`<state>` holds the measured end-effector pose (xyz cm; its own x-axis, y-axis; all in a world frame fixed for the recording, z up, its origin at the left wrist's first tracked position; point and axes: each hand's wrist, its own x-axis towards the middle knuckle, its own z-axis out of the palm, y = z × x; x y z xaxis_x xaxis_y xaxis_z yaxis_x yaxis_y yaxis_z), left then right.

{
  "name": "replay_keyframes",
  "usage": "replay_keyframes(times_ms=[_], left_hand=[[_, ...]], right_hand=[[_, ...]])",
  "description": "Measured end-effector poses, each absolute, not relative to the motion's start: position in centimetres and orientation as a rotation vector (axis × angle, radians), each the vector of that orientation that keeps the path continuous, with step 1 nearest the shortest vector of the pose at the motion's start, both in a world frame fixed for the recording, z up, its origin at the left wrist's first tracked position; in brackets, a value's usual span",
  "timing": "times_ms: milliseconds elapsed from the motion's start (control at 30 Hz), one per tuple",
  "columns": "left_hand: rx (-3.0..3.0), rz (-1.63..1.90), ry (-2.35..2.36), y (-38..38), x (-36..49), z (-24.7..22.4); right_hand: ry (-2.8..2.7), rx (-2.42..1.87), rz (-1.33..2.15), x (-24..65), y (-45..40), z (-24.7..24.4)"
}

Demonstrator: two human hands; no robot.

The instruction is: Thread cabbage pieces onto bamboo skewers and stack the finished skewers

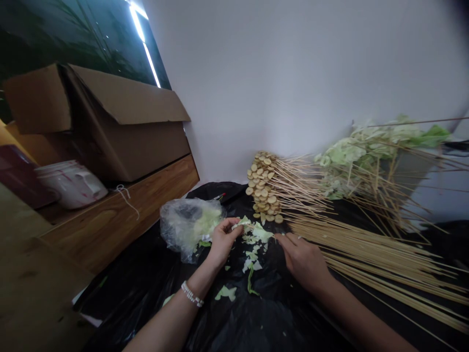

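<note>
Small leaf piece [243,222]: pale green, torn-edged, pinched at left fingers [237,231] | Larger leaf piece [262,233]: pale green, crumpled, between both hands' fingers, right corner beside right fingers [283,240].

Pale wall [293,73], wood-grain ledge [164,188] at left, dark green panel [91,29] above, slanting white light strip [137,23]

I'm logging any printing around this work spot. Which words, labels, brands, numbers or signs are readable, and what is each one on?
No text can be read anywhere in this picture.
White container: red marks, too blurred to tell whether they are lettering.
Cardboard box: no legible print on the sides that show.
Clear plastic bag and bare skewers: no legible lettering.
</note>
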<state>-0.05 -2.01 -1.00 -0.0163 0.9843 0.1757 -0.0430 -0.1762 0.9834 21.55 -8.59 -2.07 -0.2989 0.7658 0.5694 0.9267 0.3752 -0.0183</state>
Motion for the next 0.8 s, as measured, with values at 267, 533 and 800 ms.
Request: replay_keyframes(times_ms=[267,533,800], left_hand=[[1.28,1.304,1.075,-2.1,0.1,-1.4],[1.342,1.211,1.047,-2.1,0.1,-2.0],[1.419,1.14,0.984,-2.3,0.4,-1.5]], right_hand=[[-2.184,-1.469,-0.337,21.4,-8.6,-2.8],[-2.234,-1.553,-0.154,20.9,-8.8,-2.3],[-2.237,-1.556,-0.116,21.0,-8.6,-2.5]])
